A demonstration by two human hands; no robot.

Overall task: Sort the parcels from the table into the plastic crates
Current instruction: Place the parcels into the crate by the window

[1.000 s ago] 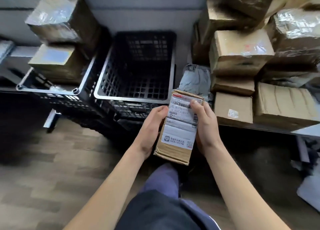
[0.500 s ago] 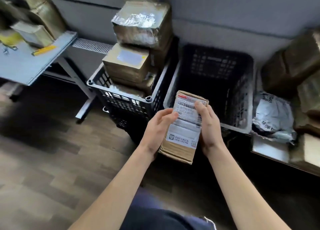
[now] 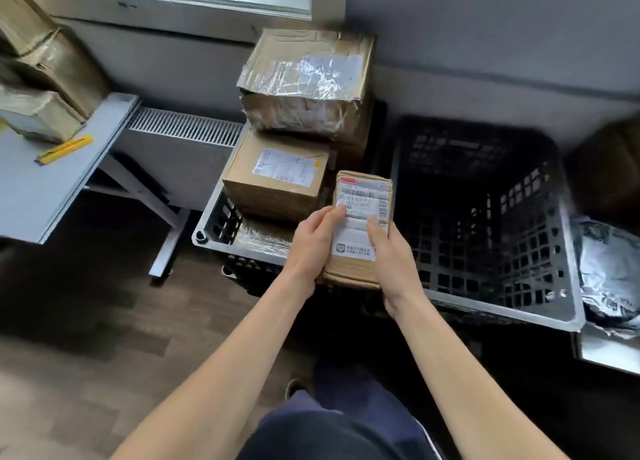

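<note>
Between your two hands sits one small cardboard parcel, a flat oblong of brown corrugated board with a white printed label and barcode across its upper face. Your left hand grips its left edge and your right hand grips its right edge, each with the thumb laid on the label. You hold the parcel in the air above the near rims of two plastic crates, about where they meet. Both crates have black lattice walls and pale grey rims. Just beyond your left hand, the left crate holds three visible parcels in a stack: a large creased box on top, wrapped in shiny crinkled tape; a smooth square box with a white label below it; and a flat tape-covered packet at the bottom. Beyond your right hand, the right crate shows its gridded walls and floor. Further right of that hand lies one grey crumpled plastic mailer. Well off to the left of your left hand, a pale flat table carries one yellow utility knife and at least two taped brown cartons, their edges blurred.
</note>
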